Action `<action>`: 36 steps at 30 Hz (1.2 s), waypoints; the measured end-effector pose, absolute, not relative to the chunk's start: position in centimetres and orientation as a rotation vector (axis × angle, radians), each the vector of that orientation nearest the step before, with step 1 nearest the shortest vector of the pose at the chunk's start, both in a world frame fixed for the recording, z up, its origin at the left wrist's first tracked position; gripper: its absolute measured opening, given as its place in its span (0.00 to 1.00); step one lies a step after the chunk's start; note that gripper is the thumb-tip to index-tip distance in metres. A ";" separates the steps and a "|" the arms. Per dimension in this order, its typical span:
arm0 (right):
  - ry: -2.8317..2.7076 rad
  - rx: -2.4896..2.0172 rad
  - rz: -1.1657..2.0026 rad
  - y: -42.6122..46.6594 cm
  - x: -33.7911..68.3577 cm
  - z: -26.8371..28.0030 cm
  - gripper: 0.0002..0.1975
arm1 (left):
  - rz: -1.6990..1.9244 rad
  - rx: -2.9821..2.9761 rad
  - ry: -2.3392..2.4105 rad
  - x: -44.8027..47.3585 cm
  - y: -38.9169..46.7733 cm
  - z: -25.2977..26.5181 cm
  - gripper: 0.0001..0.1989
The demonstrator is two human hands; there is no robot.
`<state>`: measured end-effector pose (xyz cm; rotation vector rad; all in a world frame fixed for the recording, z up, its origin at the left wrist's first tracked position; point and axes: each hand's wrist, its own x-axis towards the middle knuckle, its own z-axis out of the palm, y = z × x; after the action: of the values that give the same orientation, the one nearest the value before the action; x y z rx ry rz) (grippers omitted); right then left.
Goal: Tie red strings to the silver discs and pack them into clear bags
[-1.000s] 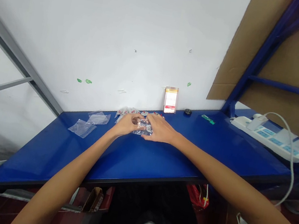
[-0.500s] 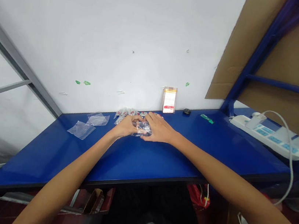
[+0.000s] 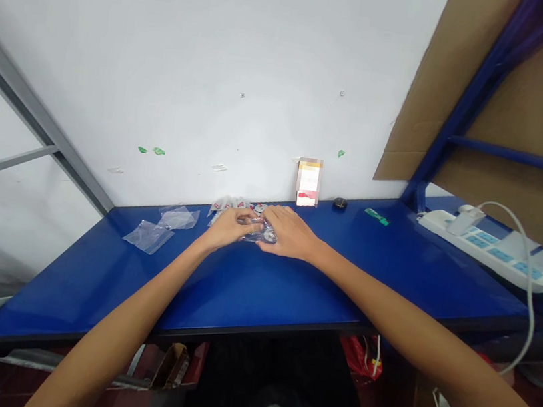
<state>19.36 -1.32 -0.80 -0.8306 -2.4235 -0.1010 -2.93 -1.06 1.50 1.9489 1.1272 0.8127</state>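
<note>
I have both bare hands working close together near the back edge of the counter (image 3: 259, 289), left of that edge's middle. The left hand (image 3: 228, 227) is gripping the left end of a clear plastic packet (image 3: 268, 233), its thumb across the top, and the right hand (image 3: 290, 232) is curled around the packet's right end. I see something pale and shiny at the packet, too blurred for me to name.

Just behind the left hand, along the back edge, I see a cluster of small pale packets (image 3: 229, 203) with red marks. Near the back left corner, 2 flat clear plastic bags (image 3: 148, 237) lie next to each other.

Right of the cluster, at the back edge, a lit screen (image 3: 308, 185) stands upright against the white wall (image 3: 196, 51), its content mostly blurred out. Farther right along that edge I have a small rounded black object (image 3: 339, 204), then a green strip (image 3: 377, 216). Toward the right edge, a white power strip (image 3: 445, 222) with blue sockets lies at a slant, a white cable (image 3: 531, 301) looping from it past the counter's front right corner.
</note>
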 end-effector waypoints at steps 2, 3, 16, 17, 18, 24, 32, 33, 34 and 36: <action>-2.411 -0.836 -0.088 -1.1 19.6 -0.7 0.19 | 0.839 1.937 1.134 -3.0 -1.0 1.6 0.19; -2.400 -0.844 -0.082 -0.9 19.8 -0.6 0.20 | 0.862 1.930 1.142 -3.0 -1.0 1.6 0.19; -2.191 -1.100 0.047 2.1 24.4 0.8 0.21 | 0.974 2.343 1.197 -2.7 0.5 -1.7 0.14; -2.189 -1.094 0.050 2.3 24.4 0.7 0.21 | 0.896 2.442 1.139 -2.3 0.5 -2.2 0.14; -2.190 -1.086 0.053 2.3 24.4 0.6 0.22 | 0.837 2.523 1.080 -2.0 0.4 -2.6 0.16; -2.210 -1.065 0.060 2.0 23.6 0.3 0.22 | 0.759 2.722 0.920 -0.5 0.7 -4.0 0.14; -2.235 -1.158 0.015 1.9 22.9 -0.6 0.24 | 0.956 2.556 1.161 -2.5 0.4 -1.1 0.14; -2.231 -1.177 0.003 1.9 22.9 -0.7 0.24 | 0.986 2.519 1.230 -3.0 0.4 -0.5 0.13; -2.229 -1.190 -0.007 1.9 22.8 -0.8 0.25 | 1.035 2.480 1.290 -3.4 0.4 0.1 0.13; -2.238 -1.196 -0.019 1.9 22.7 -1.0 0.25 | 1.181 2.332 1.359 -4.2 0.5 1.0 0.12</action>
<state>22.67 1.87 -0.95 -1.1956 -2.2381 -0.0187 -4.20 0.46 1.00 2.3323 1.3589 1.1810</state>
